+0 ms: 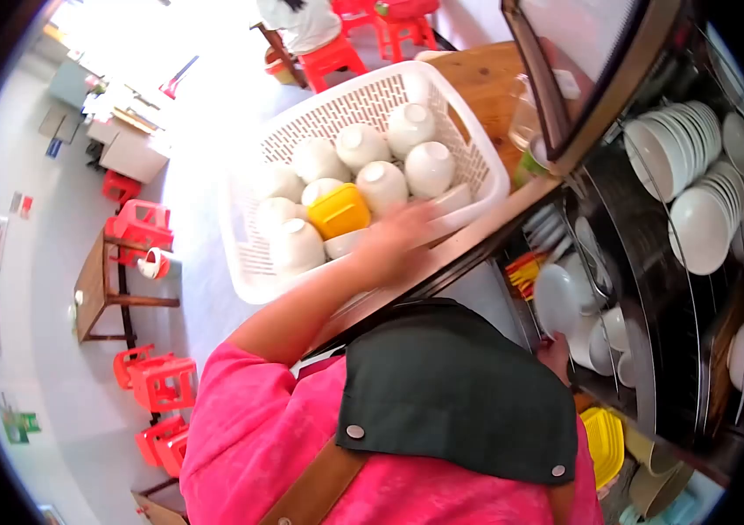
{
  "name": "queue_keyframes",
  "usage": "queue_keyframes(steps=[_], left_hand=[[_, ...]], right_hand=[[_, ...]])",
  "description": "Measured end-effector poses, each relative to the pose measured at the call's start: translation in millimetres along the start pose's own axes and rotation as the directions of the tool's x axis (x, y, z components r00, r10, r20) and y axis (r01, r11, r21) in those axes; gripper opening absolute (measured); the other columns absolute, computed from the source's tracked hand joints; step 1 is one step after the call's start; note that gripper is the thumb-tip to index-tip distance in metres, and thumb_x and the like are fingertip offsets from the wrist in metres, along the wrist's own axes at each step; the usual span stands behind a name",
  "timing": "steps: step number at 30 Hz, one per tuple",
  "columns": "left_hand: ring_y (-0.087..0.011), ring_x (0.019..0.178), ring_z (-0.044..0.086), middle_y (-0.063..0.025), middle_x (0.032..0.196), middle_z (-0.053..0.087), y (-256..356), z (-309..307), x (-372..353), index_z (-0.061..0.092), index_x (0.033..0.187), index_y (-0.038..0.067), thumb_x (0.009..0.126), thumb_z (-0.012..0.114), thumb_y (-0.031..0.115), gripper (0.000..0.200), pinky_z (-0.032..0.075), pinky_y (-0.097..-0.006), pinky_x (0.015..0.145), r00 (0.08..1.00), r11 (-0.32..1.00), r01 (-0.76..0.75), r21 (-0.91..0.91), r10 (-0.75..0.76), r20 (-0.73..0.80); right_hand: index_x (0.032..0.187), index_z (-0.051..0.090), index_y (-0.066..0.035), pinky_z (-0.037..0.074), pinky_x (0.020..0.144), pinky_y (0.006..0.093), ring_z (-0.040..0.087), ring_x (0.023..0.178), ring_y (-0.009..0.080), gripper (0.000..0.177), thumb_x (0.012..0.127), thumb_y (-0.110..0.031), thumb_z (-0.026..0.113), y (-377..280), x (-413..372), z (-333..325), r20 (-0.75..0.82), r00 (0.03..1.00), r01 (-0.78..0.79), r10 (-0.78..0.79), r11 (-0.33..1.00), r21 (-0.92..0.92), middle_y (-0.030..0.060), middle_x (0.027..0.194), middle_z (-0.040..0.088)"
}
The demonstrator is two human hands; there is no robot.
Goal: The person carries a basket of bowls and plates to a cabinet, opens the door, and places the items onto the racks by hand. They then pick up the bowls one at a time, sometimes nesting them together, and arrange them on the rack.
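My left hand [400, 243], smeared by motion, is over the near side of a white plastic basket [245, 278]. Upside-down white bowls [382, 185] fill much of the basket, and a yellow block-shaped item [339, 211] rests among them. The blurred fingers overlap the basket's near wall, next to the closest bowls. Low on my right, my right hand [554, 357] reaches to the edge of a dish cabinet, right beside white bowls [584, 337] on its lower shelf. Most of its fingers are hidden.
Stacked white plates [674, 153] stand in the wire racks of the cabinet. The open cabinet door [604, 87] rises beside the wooden table [481, 74]. A yellow plastic basket [604, 446] is low at right. Red stools [162, 382] and a seated person [302, 26] are farther off.
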State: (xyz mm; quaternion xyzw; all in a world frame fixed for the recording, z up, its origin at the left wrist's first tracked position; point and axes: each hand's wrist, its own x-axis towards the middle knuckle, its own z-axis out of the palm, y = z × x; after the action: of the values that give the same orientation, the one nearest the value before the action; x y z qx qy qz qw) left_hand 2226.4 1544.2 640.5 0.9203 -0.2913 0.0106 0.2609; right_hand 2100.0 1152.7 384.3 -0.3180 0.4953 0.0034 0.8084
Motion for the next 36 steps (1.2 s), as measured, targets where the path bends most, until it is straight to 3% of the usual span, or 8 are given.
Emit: queue_keyframes(steps=[2, 8, 13, 15, 16, 29, 33, 36], left_hand=[[-0.0303, 0.105, 0.049, -0.0169, 0.106, 0.055, -60.1, -30.5, -34.4, 0.052, 0.111, 0.005, 0.067, 0.067, 0.012, 0.046, 0.038, -0.0368, 0.092, 0.787, 0.783, 0.544, -0.303, -0.601, -0.141], [-0.0322, 0.117, 0.037, -0.0160, 0.129, 0.037, -124.7, -59.3, -133.6, 0.043, 0.123, 0.008, 0.068, 0.068, 0.030, 0.064, 0.031, -0.0403, 0.097, 0.718, 0.714, 0.643, 0.277, -0.688, 0.107], [-0.0325, 0.119, 0.034, -0.0153, 0.128, 0.040, -148.8, -28.7, -86.2, 0.037, 0.127, 0.007, 0.063, 0.070, 0.041, 0.079, 0.027, -0.0389, 0.100, 0.792, 0.765, 0.611, 0.205, -0.590, -0.157], [-0.0314, 0.116, 0.037, -0.0148, 0.124, 0.043, -141.8, -13.5, -56.8, 0.039, 0.124, 0.007, 0.061, 0.072, 0.038, 0.077, 0.030, -0.0390, 0.097, 0.854, 0.799, 0.489, 0.349, -0.519, -0.007], [-0.0295, 0.112, 0.041, -0.0137, 0.120, 0.046, -129.7, -14.7, -40.3, 0.040, 0.123, 0.008, 0.058, 0.074, 0.036, 0.079, 0.033, -0.0383, 0.094, 0.819, 0.727, 0.483, 0.487, -0.572, 0.042], [-0.0276, 0.098, 0.049, -0.0138, 0.103, 0.051, -149.9, -30.9, -12.7, 0.050, 0.102, 0.002, 0.057, 0.071, 0.019, 0.052, 0.041, -0.0346, 0.087, 0.855, 0.785, 0.455, 0.421, -0.517, 0.041], [-0.0180, 0.080, 0.058, -0.0090, 0.091, 0.058, -101.2, -85.3, 2.5, 0.049, 0.101, 0.002, 0.057, 0.070, 0.007, 0.049, 0.048, -0.0300, 0.071, 0.914, 0.878, 0.331, -0.345, -0.389, -0.115], [-0.0174, 0.084, 0.057, -0.0089, 0.096, 0.056, -9.0, -80.8, 26.9, 0.046, 0.110, 0.000, 0.057, 0.070, 0.005, 0.059, 0.047, -0.0310, 0.075, 0.964, 0.896, 0.262, -0.358, -0.221, 0.150]], right_hand=[[0.097, 0.048, -0.003, 0.042, 0.046, 0.0244, 0.051, 0.055, 0.0179, 0.019, 0.080, -0.010, 0.048, -8.0, 56.2, -13.8, -0.063, 0.995, 0.076, -0.075, 0.997, 0.001, 0.0081, 0.074, 0.054], [0.103, 0.047, -0.003, 0.044, 0.046, 0.0265, 0.052, 0.055, 0.0198, 0.031, 0.085, -0.028, 0.052, -43.1, 123.1, -17.9, -0.133, 0.980, 0.159, -0.147, 0.984, 0.085, 0.0104, 0.081, 0.054], [0.102, 0.049, -0.016, 0.042, 0.044, 0.0265, 0.051, 0.056, 0.0213, 0.036, 0.081, -0.045, 0.053, -24.9, 118.4, -13.0, -0.367, 0.924, 0.015, -0.107, 0.969, -0.246, 0.0075, 0.078, 0.049], [0.100, 0.050, -0.011, 0.044, 0.046, 0.0325, 0.053, 0.061, 0.0218, 0.029, 0.082, -0.033, 0.051, 5.3, 103.1, -9.2, -0.071, 0.934, 0.279, -0.349, 0.841, -0.464, 0.0072, 0.079, 0.052], [0.104, 0.048, -0.015, 0.037, 0.045, 0.0245, 0.048, 0.057, 0.0163, 0.023, 0.086, -0.027, 0.042, 28.1, 186.0, -61.3, 0.413, 0.812, 0.583, -0.412, 0.563, -0.586, 0.0017, 0.079, 0.051], [0.096, 0.058, -0.003, 0.045, 0.060, 0.0231, 0.053, 0.064, 0.0082, 0.017, 0.082, -0.012, 0.056, -8.8, -144.4, 192.6, 0.843, 0.420, 0.847, -0.334, 0.477, -0.234, 0.0045, 0.080, 0.060], [0.107, 0.054, -0.006, 0.046, 0.059, 0.0239, 0.053, 0.061, 0.0110, 0.032, 0.078, -0.018, 0.061, -18.5, -169.2, 218.8, 0.927, 0.236, 0.941, -0.292, 0.306, -0.143, 0.0089, 0.086, 0.061], [0.121, 0.043, -0.010, 0.047, 0.064, 0.0270, 0.058, 0.067, 0.0171, 0.057, 0.072, -0.026, 0.067, -34.7, -210.4, 242.3, 0.961, 0.264, 0.912, -0.084, 0.347, -0.220, 0.0129, 0.095, 0.060]])
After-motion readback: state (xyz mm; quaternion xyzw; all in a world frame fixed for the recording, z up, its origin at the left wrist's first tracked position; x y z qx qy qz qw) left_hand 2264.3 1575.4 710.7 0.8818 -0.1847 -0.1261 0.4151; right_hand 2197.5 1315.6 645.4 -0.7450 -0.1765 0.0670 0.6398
